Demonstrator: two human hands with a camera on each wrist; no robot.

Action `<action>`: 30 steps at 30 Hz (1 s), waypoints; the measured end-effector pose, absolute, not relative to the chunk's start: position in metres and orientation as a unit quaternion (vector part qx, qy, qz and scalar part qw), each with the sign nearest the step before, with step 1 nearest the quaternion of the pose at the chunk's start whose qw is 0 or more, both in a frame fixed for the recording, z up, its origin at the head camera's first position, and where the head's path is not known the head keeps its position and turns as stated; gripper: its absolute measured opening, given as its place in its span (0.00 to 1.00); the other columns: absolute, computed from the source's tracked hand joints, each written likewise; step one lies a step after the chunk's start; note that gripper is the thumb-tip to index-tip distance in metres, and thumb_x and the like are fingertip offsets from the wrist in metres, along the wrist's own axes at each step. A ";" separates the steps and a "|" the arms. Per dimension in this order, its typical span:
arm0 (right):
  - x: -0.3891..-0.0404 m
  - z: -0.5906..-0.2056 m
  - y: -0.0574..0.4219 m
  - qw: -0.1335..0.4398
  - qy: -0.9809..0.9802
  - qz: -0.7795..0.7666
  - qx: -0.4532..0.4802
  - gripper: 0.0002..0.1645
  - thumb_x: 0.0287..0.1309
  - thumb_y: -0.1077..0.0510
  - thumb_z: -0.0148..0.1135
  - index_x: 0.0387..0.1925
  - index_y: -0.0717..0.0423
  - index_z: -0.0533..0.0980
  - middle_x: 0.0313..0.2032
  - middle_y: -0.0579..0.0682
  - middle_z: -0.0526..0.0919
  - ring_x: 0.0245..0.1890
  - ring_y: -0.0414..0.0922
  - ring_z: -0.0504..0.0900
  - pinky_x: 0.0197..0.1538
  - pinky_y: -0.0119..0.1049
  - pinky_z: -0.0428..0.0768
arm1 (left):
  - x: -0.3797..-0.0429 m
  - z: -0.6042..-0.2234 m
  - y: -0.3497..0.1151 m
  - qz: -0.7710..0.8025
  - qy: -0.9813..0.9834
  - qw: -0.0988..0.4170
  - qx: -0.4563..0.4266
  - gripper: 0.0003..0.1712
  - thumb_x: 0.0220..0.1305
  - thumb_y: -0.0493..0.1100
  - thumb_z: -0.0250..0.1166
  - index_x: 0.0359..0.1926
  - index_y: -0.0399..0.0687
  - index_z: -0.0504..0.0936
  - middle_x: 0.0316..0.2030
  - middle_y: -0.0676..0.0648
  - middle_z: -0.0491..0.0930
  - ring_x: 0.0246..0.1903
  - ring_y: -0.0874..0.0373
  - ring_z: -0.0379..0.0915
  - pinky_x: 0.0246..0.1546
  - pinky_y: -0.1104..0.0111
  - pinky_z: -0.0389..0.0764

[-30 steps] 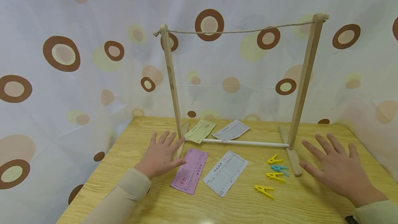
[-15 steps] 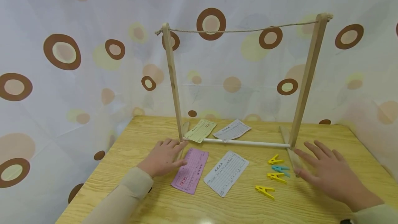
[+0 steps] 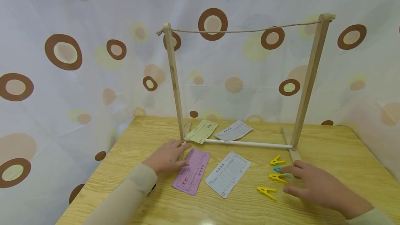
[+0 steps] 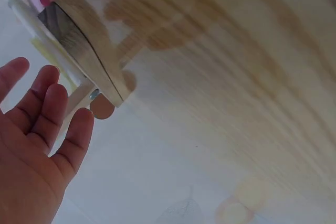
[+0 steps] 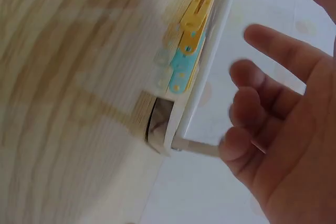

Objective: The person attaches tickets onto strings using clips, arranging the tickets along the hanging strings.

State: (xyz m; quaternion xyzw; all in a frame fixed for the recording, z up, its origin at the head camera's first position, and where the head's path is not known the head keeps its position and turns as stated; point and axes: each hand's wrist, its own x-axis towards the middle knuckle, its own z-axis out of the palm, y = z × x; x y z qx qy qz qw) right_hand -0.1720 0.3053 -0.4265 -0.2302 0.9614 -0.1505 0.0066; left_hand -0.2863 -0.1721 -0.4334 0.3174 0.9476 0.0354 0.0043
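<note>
My right hand [image 3: 323, 185] hovers at the right end of a loose group of clothespins, fingers bent a little and nothing between them. The group has a blue clothespin [image 3: 277, 169], partly hidden by that hand, and yellow clothespins [image 3: 267, 192] around it. In the right wrist view, a yellow clothespin [image 5: 198, 11] and the blue one [image 5: 182, 72] lie beyond the fingertips. My left hand [image 3: 167, 157], fingers relaxed and holding nothing, is at the left foot of a wooden stand, its thumb overlapping a pink paper slip [image 3: 195, 169]. Beside that lies a white slip [image 3: 228, 174].
The stand has two wooden posts [image 3: 175, 82], a string [image 3: 243, 31] tied between their tops and a white rod [image 3: 256, 144] low down. A yellow slip [image 3: 201, 131] and another white slip [image 3: 234, 131] lie at the rod. A patterned curtain [image 3: 234, 61] hangs behind the table.
My right hand has moved left and lower, from beside the stand's right foot to the clothespins, its spread fingers now more bent. The left hand's fingers have drawn together slightly.
</note>
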 end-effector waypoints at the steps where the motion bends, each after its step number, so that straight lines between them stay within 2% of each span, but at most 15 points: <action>1: -0.172 -0.427 0.303 0.028 0.958 -0.159 -0.235 0.33 0.61 0.29 0.63 0.59 0.42 0.80 0.34 0.35 0.69 0.30 0.31 0.67 0.32 0.33 0.68 | -0.288 -0.434 -0.172 0.038 0.948 0.009 0.315 0.38 0.70 0.62 0.62 0.76 0.58 0.65 0.67 0.43 0.69 0.63 0.47 0.66 0.64 0.50 0.68; 4: -0.172 -0.430 0.299 0.080 0.947 -0.186 -0.248 0.32 0.60 0.30 0.64 0.57 0.43 0.80 0.28 0.34 0.68 0.26 0.30 0.66 0.29 0.32 0.66 | -0.291 -0.435 -0.174 0.050 0.950 0.026 0.306 0.38 0.70 0.62 0.62 0.76 0.62 0.65 0.69 0.43 0.68 0.66 0.46 0.63 0.65 0.49 0.66; 8: -0.171 -0.436 0.294 0.106 0.941 -0.193 -0.257 0.32 0.58 0.29 0.66 0.55 0.43 0.81 0.23 0.33 0.67 0.22 0.31 0.64 0.28 0.32 0.64 | -0.296 -0.435 -0.175 0.057 0.949 0.044 0.305 0.37 0.69 0.62 0.63 0.75 0.65 0.66 0.69 0.42 0.68 0.68 0.44 0.62 0.65 0.49 0.66; 11: -0.171 -0.439 0.288 0.111 0.943 -0.179 -0.258 0.32 0.56 0.28 0.66 0.55 0.40 0.81 0.22 0.33 0.67 0.22 0.30 0.64 0.29 0.33 0.64 | -0.299 -0.434 -0.173 0.054 0.947 0.061 0.311 0.37 0.68 0.63 0.64 0.74 0.64 0.68 0.67 0.41 0.69 0.65 0.45 0.64 0.64 0.51 0.67; 19: -0.171 -0.443 0.279 0.115 0.943 -0.180 -0.255 0.31 0.53 0.35 0.73 0.57 0.38 0.81 0.21 0.32 0.68 0.20 0.31 0.65 0.26 0.33 0.63 | -0.306 -0.437 -0.169 0.036 0.944 0.110 0.310 0.38 0.68 0.63 0.63 0.76 0.64 0.66 0.59 0.46 0.72 0.55 0.54 0.68 0.58 0.58 0.71; 26: -0.175 -0.446 0.276 0.108 0.945 -0.170 -0.258 0.28 0.51 0.39 0.75 0.55 0.36 0.82 0.22 0.30 0.68 0.22 0.30 0.65 0.27 0.32 0.65 | -0.311 -0.437 -0.167 0.033 0.940 0.116 0.319 0.35 0.72 0.56 0.61 0.76 0.57 0.65 0.62 0.44 0.73 0.60 0.53 0.69 0.64 0.57 0.68; 30: -0.176 -0.446 0.276 0.105 0.943 -0.174 -0.265 0.26 0.53 0.41 0.74 0.54 0.37 0.82 0.20 0.30 0.68 0.21 0.30 0.65 0.25 0.31 0.64 | -0.311 -0.436 -0.166 0.027 0.940 0.118 0.320 0.36 0.72 0.56 0.61 0.76 0.56 0.65 0.64 0.44 0.72 0.62 0.52 0.68 0.65 0.57 0.67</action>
